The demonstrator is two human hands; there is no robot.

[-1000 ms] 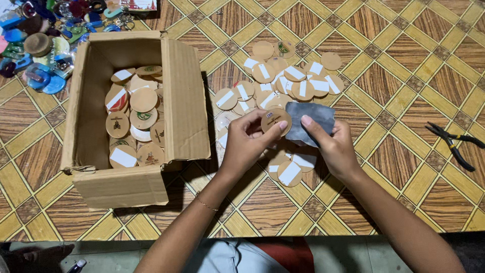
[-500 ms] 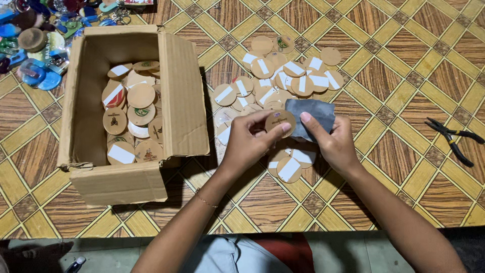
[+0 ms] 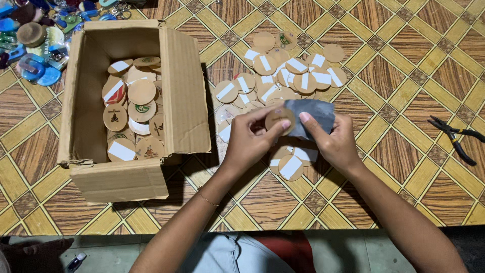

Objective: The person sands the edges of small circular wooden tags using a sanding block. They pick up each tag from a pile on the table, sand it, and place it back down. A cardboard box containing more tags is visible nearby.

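A floor (image 3: pixel 404 76) of brown and yellow diamond-pattern tiles runs under everything here. Just above it, near the middle, a round wooden disc (image 3: pixel 279 117) is pinched at its edges by the left hand (image 3: pixel 250 139), thumb and fingertips clenched on the rim. Touching the disc's right side is a grey scrap of abrasive paper (image 3: pixel 316 115), and the right hand (image 3: pixel 336 141) has its grip closed on that, thumb pressed on top.

Under both hands and stretching farther away lies a loose heap of discs (image 3: pixel 283 76), many with a white rectangular sticker on the face; a few more poke out on the near side of the hands.

To the left stands an open cardboard box (image 3: pixel 184 96), its flap leaning right, partly filled with more discs, some showing printed marks. Beyond the box, in the far left corner, sits a jumble of colourful trinkets (image 3: pixel 35 40). Well apart at the right edge lie black pliers (image 3: pixel 454 136) on the tiles.
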